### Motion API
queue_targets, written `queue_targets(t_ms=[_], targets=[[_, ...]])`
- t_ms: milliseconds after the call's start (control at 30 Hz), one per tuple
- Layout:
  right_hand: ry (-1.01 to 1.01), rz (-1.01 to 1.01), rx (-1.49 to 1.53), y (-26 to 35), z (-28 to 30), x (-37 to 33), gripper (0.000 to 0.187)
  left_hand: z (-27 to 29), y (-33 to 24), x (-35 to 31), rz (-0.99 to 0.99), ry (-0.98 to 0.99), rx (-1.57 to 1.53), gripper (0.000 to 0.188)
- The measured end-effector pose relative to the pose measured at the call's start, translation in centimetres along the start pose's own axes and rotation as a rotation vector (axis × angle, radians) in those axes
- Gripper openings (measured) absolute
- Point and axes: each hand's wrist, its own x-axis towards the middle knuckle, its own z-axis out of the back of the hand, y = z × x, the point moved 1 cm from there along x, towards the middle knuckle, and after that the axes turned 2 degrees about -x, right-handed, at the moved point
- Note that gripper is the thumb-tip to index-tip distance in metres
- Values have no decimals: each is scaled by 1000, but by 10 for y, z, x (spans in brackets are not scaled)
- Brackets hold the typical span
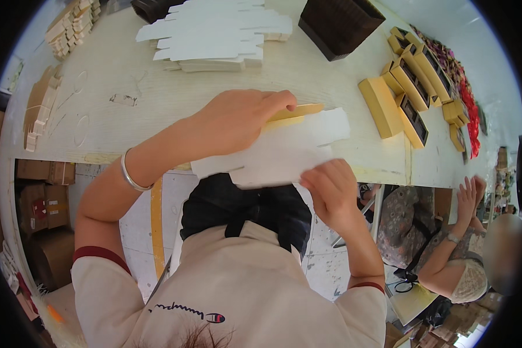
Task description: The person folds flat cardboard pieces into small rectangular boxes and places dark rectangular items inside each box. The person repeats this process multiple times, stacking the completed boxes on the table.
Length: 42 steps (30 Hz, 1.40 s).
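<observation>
A flat box blank (296, 152), white on its upper side, lies across the table's front edge, and its near part hangs over my lap. Along its far side a gold panel (296, 112) is folded up. My left hand (243, 119) is bent over that panel, fingers closed on it and partly hidden behind the hand. At the near right edge, my right hand (332, 188) pinches the blank between thumb and fingers. The left wrist wears a silver bangle (131, 172).
A stack of white box blanks (206, 35) lies at the far middle of the table (174, 98). Beside it stands a dark brown bin (339, 26). Several gold boxes (381, 107) sit at the right. Bundled card pieces (40, 107) lie far left. Another person (452, 255) sits at the right.
</observation>
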Motion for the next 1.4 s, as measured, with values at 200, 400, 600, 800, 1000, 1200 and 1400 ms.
queue_targets(t_ms=[200, 400, 600, 800, 1000, 1200, 1400], targets=[[-181, -9, -107, -5, -28, 39, 16, 3, 6, 0, -122, 10, -14, 21], [-141, 237, -145, 4, -33, 13, 20, -2, 8, -4, -175, -24, -52, 11], [44, 43, 62, 6, -18, 33, 13, 1, -1, -11, -147, 28, 21, 11], [264, -311, 494, -12, -11, 65, 14, 2, -22, -27, -144, 48, 163, 24], [160, -119, 113, -50, 16, 38, 19, 3, -24, -30, -32, 56, 154, 25], [-10, 60, -32, 0, 2, 27, 43, -18, -32, -26, 72, -59, 181, 25], [23, 44, 129, -5, -11, 18, 43, 13, -36, -51, 16, 98, -258, 43]])
